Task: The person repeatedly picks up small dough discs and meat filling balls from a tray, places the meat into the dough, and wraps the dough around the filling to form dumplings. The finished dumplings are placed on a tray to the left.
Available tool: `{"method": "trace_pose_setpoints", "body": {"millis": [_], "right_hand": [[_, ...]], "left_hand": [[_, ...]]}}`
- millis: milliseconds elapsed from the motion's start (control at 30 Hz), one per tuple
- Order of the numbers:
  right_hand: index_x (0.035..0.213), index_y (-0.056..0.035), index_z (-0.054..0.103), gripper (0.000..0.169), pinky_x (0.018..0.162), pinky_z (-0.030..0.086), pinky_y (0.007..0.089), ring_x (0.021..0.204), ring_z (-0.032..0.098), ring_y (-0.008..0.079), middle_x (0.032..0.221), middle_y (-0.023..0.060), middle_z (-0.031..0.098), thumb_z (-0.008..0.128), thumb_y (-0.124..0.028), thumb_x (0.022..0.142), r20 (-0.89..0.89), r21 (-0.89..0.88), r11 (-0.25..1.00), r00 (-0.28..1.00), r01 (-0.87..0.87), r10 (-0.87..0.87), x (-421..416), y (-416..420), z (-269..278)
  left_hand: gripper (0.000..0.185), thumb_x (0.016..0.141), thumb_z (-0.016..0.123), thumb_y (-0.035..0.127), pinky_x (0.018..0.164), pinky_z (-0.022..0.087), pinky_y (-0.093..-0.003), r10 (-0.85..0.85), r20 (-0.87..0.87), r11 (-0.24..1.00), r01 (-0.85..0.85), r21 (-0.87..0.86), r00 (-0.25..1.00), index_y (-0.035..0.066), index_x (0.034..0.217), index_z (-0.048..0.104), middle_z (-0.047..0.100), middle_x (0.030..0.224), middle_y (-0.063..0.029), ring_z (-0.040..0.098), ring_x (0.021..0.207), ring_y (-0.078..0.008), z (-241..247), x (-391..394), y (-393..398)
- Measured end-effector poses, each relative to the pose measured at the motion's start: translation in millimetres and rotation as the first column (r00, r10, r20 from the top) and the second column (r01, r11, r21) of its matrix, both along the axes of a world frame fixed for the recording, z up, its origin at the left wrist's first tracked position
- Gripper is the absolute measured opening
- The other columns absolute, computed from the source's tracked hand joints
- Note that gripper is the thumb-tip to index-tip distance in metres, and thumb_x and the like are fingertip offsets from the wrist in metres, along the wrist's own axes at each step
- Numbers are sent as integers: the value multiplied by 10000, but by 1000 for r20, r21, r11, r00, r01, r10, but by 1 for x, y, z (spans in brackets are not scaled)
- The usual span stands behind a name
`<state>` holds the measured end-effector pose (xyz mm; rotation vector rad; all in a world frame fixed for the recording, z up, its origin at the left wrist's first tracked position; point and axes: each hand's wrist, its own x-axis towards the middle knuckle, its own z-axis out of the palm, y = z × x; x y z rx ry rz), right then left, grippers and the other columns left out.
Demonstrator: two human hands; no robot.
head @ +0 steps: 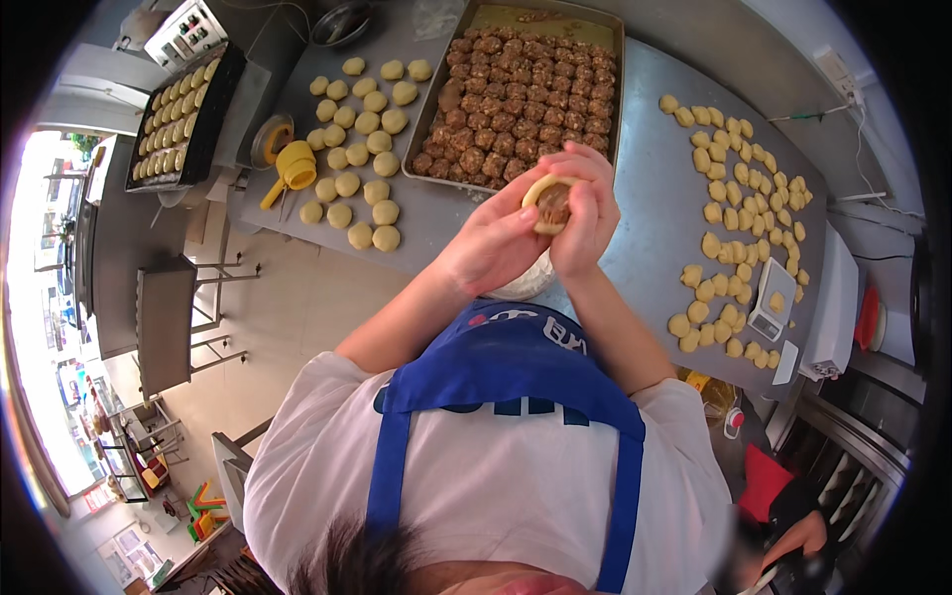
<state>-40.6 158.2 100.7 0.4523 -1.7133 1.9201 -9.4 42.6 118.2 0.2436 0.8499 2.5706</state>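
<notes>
In front of my apron, both hands come together around one piece of pale dough (532, 198) cupped over a brown filling ball (552, 206). My left hand (494, 232) supports it from the left, its thumb on the dough's lower rim. Curled around the right side is my right hand (591, 197), with its fingers over the top. The filling still shows through the round opening. Just beyond my fingers lies a metal tray (619, 97) packed with rows of brown filling balls (513, 97). Partly hidden under my wrists is a bowl of white flour (532, 279).
Rounded dough balls (367, 122) lie left of the tray. Beside them stand a yellow handled cup (296, 165) and a metal bowl (272, 141). Small dough pieces (744, 178) and a digital scale (772, 297) are at right. A black baking tray (223, 97) holds shaped pastries. Another person's arm (799, 537) shows lower right.
</notes>
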Motion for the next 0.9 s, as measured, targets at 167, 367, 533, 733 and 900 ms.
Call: {"method": "trace_pose_setpoints", "body": {"millis": [167,367,533,733,900], "right_hand": [[991,-22,674,261,1102,308,446,1249,525,324,1082,99,707,461,-157,927,-1,205,968,989,-145,149,-5,7,10],[949,-45,681,240,1113,282,459,1247,558,299,1097,104,712,461,-138,922,28,31,998,998,-56,55,-4,0,-16],[914,-55,697,266,1113,291,459,1225,584,281,1054,86,716,458,-166,953,20,201,966,986,-165,164,-3,7,6],[834,-42,692,302,1081,346,448,1120,636,292,958,76,721,415,-123,923,-22,195,980,999,-31,36,-1,-6,-7],[971,-20,693,307,1063,379,439,1234,554,302,1084,103,695,410,-122,911,78,72,958,959,-276,271,7,-11,14]], "left_hand": [[586,998,552,289,1130,341,-402,66,20,998,-66,-25,998,77,1486,306,450,1422,-80,446,1324,-220,-12,0,-8],[511,1044,421,182,1102,364,-382,132,-32,974,-135,-183,991,62,1504,235,416,1409,-108,437,1309,-220,5,6,6],[473,1057,385,171,1057,396,-340,128,-153,886,-182,-427,980,55,1493,244,456,1348,-92,485,1235,-176,-21,8,-10],[497,1030,389,136,1064,376,-339,160,-170,931,-206,-302,972,45,1494,237,445,1365,-87,452,1272,-179,-11,14,-1],[518,994,438,93,1057,380,-327,258,-294,842,-363,-398,920,41,1479,264,467,1350,-87,460,1264,-170,-32,12,-4]]}}
